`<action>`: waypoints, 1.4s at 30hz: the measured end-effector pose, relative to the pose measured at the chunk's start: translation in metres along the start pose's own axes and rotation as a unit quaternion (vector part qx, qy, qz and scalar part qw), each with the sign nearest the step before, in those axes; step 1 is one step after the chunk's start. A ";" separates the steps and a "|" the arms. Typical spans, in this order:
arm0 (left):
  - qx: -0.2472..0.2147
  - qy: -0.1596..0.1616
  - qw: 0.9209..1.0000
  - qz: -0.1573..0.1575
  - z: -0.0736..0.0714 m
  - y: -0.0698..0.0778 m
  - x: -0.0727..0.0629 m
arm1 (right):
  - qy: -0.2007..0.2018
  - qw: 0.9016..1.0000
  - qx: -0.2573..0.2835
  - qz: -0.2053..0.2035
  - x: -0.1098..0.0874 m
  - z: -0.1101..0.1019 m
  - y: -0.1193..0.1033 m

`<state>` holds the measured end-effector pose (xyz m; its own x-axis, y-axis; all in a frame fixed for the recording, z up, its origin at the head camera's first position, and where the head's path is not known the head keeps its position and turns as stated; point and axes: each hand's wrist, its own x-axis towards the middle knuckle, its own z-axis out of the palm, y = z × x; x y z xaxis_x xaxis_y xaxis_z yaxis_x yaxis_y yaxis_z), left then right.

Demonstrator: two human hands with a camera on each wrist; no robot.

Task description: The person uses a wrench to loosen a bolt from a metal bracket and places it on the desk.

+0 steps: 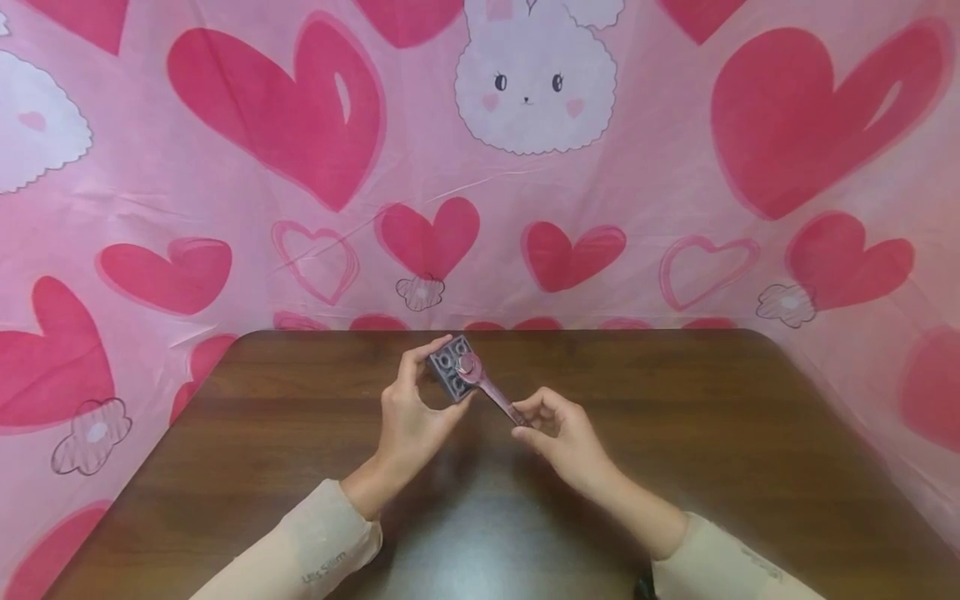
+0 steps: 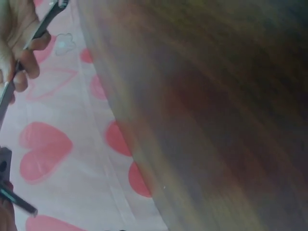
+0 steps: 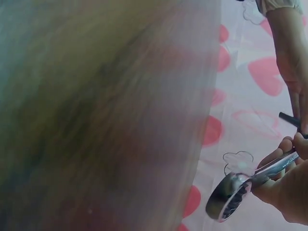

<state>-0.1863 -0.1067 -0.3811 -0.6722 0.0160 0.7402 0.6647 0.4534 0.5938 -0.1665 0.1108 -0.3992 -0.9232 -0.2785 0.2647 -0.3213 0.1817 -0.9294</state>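
In the head view my left hand (image 1: 408, 421) holds a grey block (image 1: 447, 371) with several round recesses between fingers and thumb. A metal wrench (image 1: 495, 394) slants from the block to my right hand (image 1: 566, 433), whose thumb and fingers pinch its shaft. One wrench head lies against the block's face, around what looks like a bolt head or nut. In the right wrist view the toothed ring end of the wrench (image 3: 228, 197) sticks out past my right hand (image 3: 284, 187). A thin bolt (image 2: 19, 199) projects from the block (image 2: 5, 163) in the left wrist view.
A dark brown wooden table (image 1: 262, 442) lies under both hands. Behind it hangs a pink cloth (image 1: 420, 175) with hearts and a rabbit face. A small black thing (image 1: 643, 585), mostly hidden, shows beside the right sleeve (image 1: 720, 558).
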 end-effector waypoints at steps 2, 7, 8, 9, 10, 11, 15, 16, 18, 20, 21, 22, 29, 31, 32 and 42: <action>-0.021 -0.019 1.000 0.002 -0.003 0.001 0.001 | 0.002 1.000 0.002 -0.004 0.001 -0.002 0.001; -0.072 -0.091 0.993 0.008 -0.012 0.003 0.004 | 0.001 1.000 0.002 0.002 0.002 -0.012 0.003; -0.077 -0.106 0.991 0.009 -0.014 0.003 0.004 | -0.001 1.000 -0.001 0.003 0.003 -0.014 0.004; -0.081 -0.120 0.989 0.009 -0.016 0.004 0.004 | -0.003 1.000 -0.005 0.003 0.004 -0.017 0.005; -0.084 -0.133 0.987 0.009 -0.017 0.004 0.004 | -0.007 1.000 -0.008 0.001 0.004 -0.019 0.006; -0.088 -0.146 0.985 0.008 -0.019 0.004 0.004 | -0.010 1.000 -0.012 -0.002 0.005 -0.021 0.006; -0.106 -0.200 0.974 -0.005 -0.025 0.005 0.004 | -0.024 0.999 -0.034 -0.017 0.009 -0.030 0.009; -0.110 -0.214 0.971 -0.009 -0.026 0.006 0.005 | -0.028 0.999 -0.037 -0.020 0.011 -0.033 0.009; -0.115 -0.243 0.963 -0.017 -0.028 0.007 0.005 | -0.037 0.998 -0.046 -0.026 0.013 -0.037 0.010; -0.118 -0.274 0.954 -0.022 -0.030 0.008 0.006 | -0.049 0.997 -0.054 -0.031 0.015 -0.041 0.011; -0.121 -0.289 0.949 -0.024 -0.031 0.008 0.007 | -0.057 0.996 -0.052 -0.034 0.016 -0.043 0.012; -0.125 -0.303 0.944 -0.025 -0.032 0.008 0.008 | -0.065 0.996 -0.052 -0.040 0.017 -0.045 0.012; -0.178 -0.388 0.903 -0.046 -0.033 0.008 0.010 | -0.115 0.988 -0.069 -0.082 0.024 -0.055 0.011; -0.184 -0.406 0.893 -0.061 -0.033 0.008 0.009 | -0.123 0.985 -0.088 -0.087 0.026 -0.056 0.010; -0.184 -0.414 0.889 -0.066 -0.033 0.008 0.009 | -0.125 0.983 -0.100 -0.091 0.027 -0.057 0.010; -0.152 -0.463 0.871 -0.065 -0.032 0.012 0.008 | -0.143 0.969 -0.165 -0.112 0.033 -0.060 0.008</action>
<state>-0.1733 -0.1299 -0.3585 -0.6290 0.7578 0.1735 0.5249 0.2493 0.8139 -0.2117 0.1596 -0.3827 -0.7412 -0.5876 0.3246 -0.6009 0.3652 -0.7110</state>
